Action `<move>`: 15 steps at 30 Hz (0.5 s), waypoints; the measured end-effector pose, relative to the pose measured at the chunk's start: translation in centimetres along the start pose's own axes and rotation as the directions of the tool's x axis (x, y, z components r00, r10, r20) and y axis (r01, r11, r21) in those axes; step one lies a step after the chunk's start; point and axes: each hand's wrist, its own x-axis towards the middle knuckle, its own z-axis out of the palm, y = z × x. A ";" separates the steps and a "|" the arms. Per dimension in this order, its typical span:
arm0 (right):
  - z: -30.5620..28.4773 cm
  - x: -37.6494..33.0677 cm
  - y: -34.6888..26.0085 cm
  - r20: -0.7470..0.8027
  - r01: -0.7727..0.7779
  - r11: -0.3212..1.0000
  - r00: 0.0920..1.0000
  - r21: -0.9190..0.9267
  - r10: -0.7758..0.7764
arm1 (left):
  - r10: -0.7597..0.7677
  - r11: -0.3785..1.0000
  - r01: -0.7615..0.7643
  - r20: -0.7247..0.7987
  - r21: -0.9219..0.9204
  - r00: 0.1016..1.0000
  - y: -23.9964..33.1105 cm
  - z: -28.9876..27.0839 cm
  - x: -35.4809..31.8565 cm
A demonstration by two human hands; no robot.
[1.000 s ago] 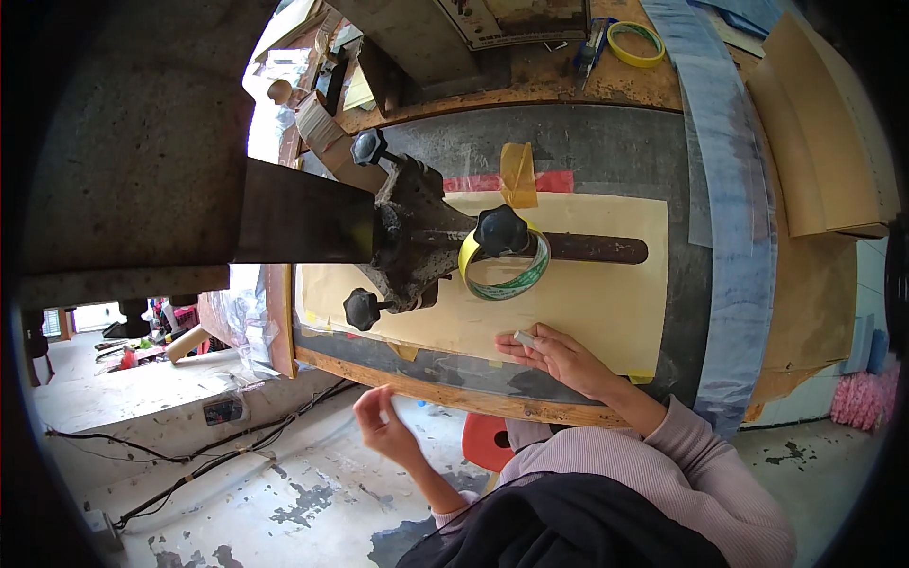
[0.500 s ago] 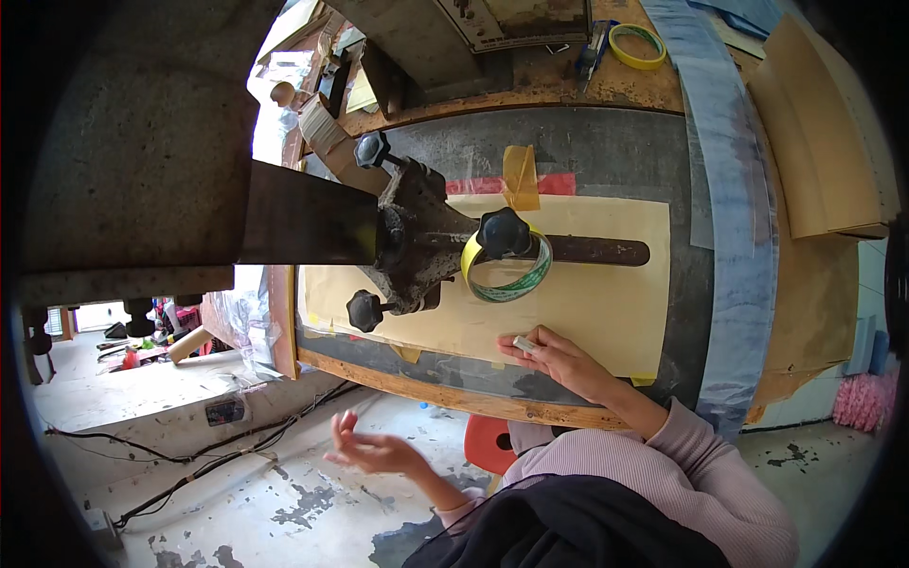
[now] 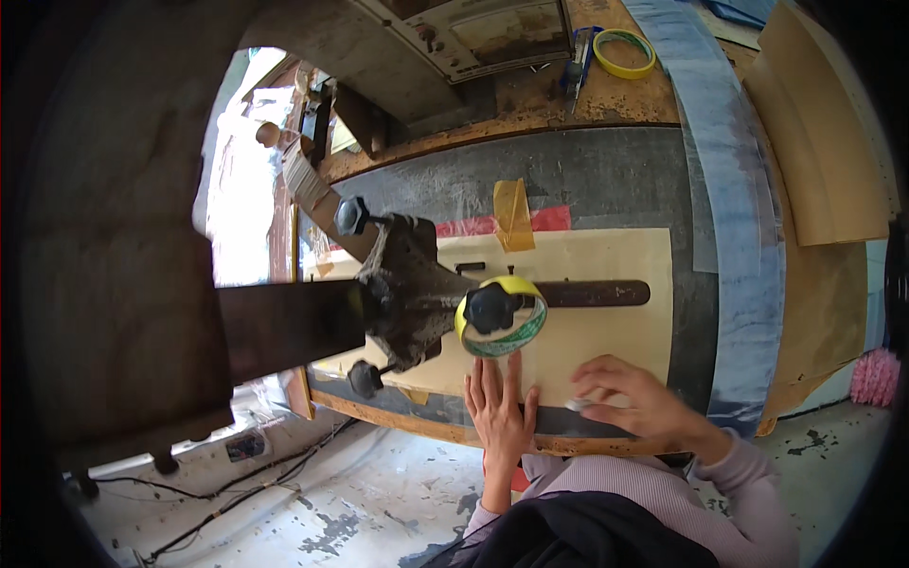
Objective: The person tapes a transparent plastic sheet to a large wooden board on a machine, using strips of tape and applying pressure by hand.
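Observation:
My left hand (image 3: 499,414) lies flat on the near part of the tan sheet (image 3: 606,336), palm down with its fingers pointing away from me. To its right, my right hand (image 3: 632,402) is curled at the sheet's near edge. A small whitish piece (image 3: 577,404) shows at its thumb and fingertips; its kind is too small to make out. Just beyond my left fingertips, a roll of yellow tape (image 3: 530,340) hangs around a black star knob (image 3: 492,308) on the machine's metal arm (image 3: 597,293), which reaches over the sheet.
The large machine body (image 3: 123,237) fills the left side. Red and amber tape (image 3: 513,216) crosses the sheet's far edge. Farther back lie another yellow tape roll (image 3: 625,54) and a blue cutter (image 3: 578,68). Folded cardboard (image 3: 814,142) stands at the right, behind blue-grey film (image 3: 739,227).
My left hand has come from above the floor, off the table's near edge, onto the sheet. My right hand has shifted right and nearer me, keeping the small whitish piece. The view has shifted.

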 end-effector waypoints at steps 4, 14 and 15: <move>-5.9 -1.2 -4.9 -0.032 -0.062 0.974 0.998 -0.216 0.057 | -0.041 0.999 0.041 0.054 0.014 0.998 0.0 -0.5 -0.3; -11.2 7.0 -8.6 -0.153 -0.049 0.999 0.987 0.006 0.049 | -0.215 0.949 0.268 0.280 -0.167 0.936 -0.2 -0.5 0.7; -11.3 8.0 -8.3 -0.155 -0.001 0.999 0.988 -0.033 -0.004 | -0.211 0.949 0.269 0.300 -0.164 0.930 -0.3 -0.4 0.7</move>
